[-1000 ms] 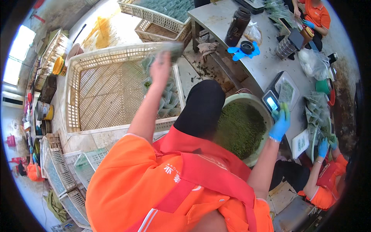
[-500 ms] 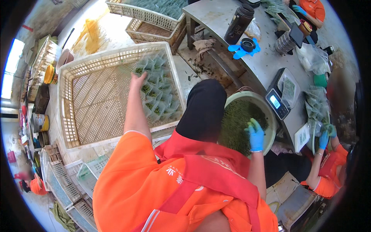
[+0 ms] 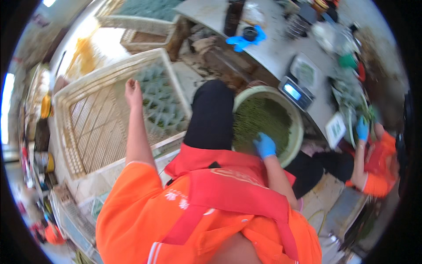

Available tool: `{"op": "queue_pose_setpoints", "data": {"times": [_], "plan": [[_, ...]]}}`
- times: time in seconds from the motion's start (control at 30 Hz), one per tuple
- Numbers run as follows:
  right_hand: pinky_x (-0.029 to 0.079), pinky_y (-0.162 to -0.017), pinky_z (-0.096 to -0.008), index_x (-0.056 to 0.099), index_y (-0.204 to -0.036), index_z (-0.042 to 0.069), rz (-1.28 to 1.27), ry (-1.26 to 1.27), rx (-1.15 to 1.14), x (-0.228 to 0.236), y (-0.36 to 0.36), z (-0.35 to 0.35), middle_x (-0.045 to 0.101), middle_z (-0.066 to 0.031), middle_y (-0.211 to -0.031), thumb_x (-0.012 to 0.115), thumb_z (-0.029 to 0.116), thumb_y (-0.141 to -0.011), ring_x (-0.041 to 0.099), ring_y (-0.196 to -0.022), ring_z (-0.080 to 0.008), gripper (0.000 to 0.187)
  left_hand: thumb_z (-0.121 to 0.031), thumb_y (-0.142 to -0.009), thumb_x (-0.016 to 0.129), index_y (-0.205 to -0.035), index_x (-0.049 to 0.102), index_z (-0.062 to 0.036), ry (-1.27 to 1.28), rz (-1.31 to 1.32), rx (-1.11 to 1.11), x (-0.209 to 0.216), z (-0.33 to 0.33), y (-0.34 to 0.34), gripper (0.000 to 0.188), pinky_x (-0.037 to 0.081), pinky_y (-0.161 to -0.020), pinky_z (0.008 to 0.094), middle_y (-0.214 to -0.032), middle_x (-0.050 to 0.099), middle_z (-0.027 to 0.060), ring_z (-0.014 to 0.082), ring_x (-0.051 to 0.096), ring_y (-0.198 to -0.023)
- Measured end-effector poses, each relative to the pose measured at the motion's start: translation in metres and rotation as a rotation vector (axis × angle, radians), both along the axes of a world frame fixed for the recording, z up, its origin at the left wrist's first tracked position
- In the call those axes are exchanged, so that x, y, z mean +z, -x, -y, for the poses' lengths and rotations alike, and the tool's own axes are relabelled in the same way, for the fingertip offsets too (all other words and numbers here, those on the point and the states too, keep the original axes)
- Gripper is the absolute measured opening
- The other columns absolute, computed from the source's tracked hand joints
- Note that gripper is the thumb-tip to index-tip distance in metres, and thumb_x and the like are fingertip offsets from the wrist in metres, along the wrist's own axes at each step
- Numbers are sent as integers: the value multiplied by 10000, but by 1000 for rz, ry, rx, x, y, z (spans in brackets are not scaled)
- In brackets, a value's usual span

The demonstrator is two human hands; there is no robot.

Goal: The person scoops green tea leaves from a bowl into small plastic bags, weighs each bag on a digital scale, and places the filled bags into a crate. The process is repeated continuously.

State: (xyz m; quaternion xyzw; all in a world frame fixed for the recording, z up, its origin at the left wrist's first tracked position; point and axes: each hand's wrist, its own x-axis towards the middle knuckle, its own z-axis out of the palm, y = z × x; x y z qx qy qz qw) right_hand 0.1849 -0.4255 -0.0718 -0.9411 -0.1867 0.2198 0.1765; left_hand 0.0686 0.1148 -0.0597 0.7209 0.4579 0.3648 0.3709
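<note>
My bare left hand (image 3: 133, 92) hangs above a large pale plastic crate (image 3: 110, 66), its fingers drawn together and nothing visible in them. Beside it, along the crate's right side, several clear bags (image 3: 160, 99) with green contents lie in rows. My right hand (image 3: 265, 146), in a blue glove, is over a round pale tub (image 3: 297, 136). Its fingertips are at the small green pieces (image 3: 263, 114) that fill the tub; blur hides how the fingers are bent. The tub stands right of my black-clad knee (image 3: 212, 110).
A metal table (image 3: 277, 57) runs along the upper right, bearing a digital scale (image 3: 296, 93), blue gloves with a dark lid (image 3: 249, 37) and a dark bottle (image 3: 233, 16). More crates (image 3: 140, 39) stand beyond. At right a co-worker's gloved hand (image 3: 362, 128) is near filled bags.
My left hand has moved away from the bags, up and left over the crate. The right hand has lowered toward the green pieces. The whole view has shifted and blurred.
</note>
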Motion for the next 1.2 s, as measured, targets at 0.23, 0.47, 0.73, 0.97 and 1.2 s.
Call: {"op": "queue_pose_setpoints", "data": {"times": [0.23, 0.47, 0.73, 0.97, 1.2], "plan": [[411, -418, -227, 579, -839, 50, -379, -712, -494, 67, -28, -4, 576, -19, -658, 635, 131, -782, 511, -460, -85, 114, -134, -786, 612, -971, 617, -77, -339, 8, -946, 111, 218, -108, 193, 484, -693, 309, -878, 646, 107, 205, 624, -758], [482, -494, -234, 558, -950, 25, -497, -1039, -565, 98, -26, 3, 606, -47, -757, 589, 53, -799, 604, -592, -126, 157, -231, -776, 631, -907, 626, -103, -300, -142, -1571, 90, 354, -131, 184, 488, -565, 321, -725, 636, 92, 231, 623, -632], [529, -699, -311, 523, -1058, 17, -467, -1535, -824, 121, -83, 10, 603, -109, -942, 559, 80, -826, 618, -807, -219, 243, -153, -847, 571, -890, 606, -14, 217, -258, -1393, 60, 350, -129, 149, 486, -561, 242, -711, 644, 42, 81, 615, -627], [547, -614, -330, 526, -1112, 12, -453, -1392, -876, 86, -95, 8, 629, -134, -920, 543, 89, -834, 647, -711, -246, 289, -257, -804, 590, -863, 616, -95, 32, -290, -1369, 62, 349, -127, 174, 486, -585, 342, -695, 631, 98, 244, 630, -652], [487, -672, -431, 585, -908, 71, 157, 25, -37, 24, -17, -6, 615, -168, -844, 590, 202, -745, 607, -782, -327, 209, -239, -801, 619, -930, 621, -80, -62, -294, -1347, 60, 357, -129, 205, 495, -609, 277, -750, 656, 63, 162, 644, -677]]}}
